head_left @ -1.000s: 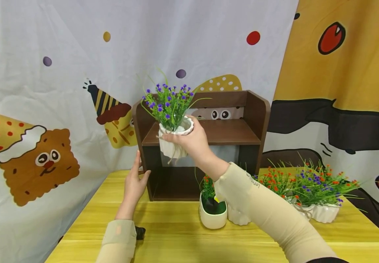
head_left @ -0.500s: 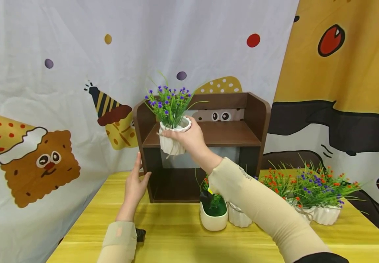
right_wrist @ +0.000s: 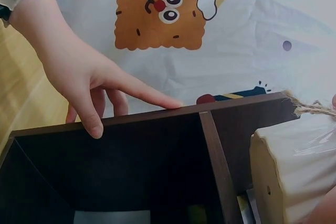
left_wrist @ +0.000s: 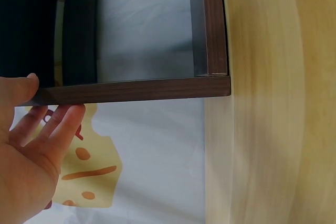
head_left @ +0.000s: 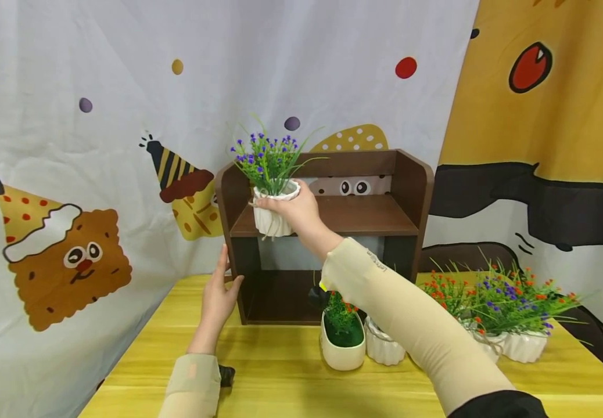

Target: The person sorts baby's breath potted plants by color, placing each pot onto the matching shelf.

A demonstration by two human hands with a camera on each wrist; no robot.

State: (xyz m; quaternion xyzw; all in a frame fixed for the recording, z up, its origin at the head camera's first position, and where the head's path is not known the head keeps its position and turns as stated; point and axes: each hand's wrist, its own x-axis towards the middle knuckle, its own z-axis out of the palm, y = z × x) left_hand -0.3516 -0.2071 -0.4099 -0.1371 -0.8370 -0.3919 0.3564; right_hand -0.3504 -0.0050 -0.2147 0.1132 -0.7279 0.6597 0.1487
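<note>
My right hand (head_left: 305, 213) grips a white fluted flowerpot (head_left: 269, 222) with purple flowers (head_left: 266, 155) and grassy leaves, a twine bow round it. The pot is held upright in front of the upper left of a dark brown two-tier shelf (head_left: 356, 213), overlapping its middle board. In the right wrist view the white pot (right_wrist: 299, 169) shows its base, with a small hole. My left hand (head_left: 218, 303) holds the shelf's left side panel: in the left wrist view the thumb (left_wrist: 23, 88) lies on the inner side and the other fingers touch the outer face.
On the yellow wooden table (head_left: 270, 383), an oval cream planter (head_left: 343, 355) and a white pot (head_left: 383, 347) stand before the shelf. Farther right are white pots (head_left: 525, 346) with red and purple flowers. A printed curtain (head_left: 97, 52) hangs behind. My right sleeve (head_left: 411, 319) covers part of the pots.
My right hand has shifted slightly left and up relative to the shelf with the flowerpot, which has become more upright. The left hand stays at the side panel. The view has shifted slightly.
</note>
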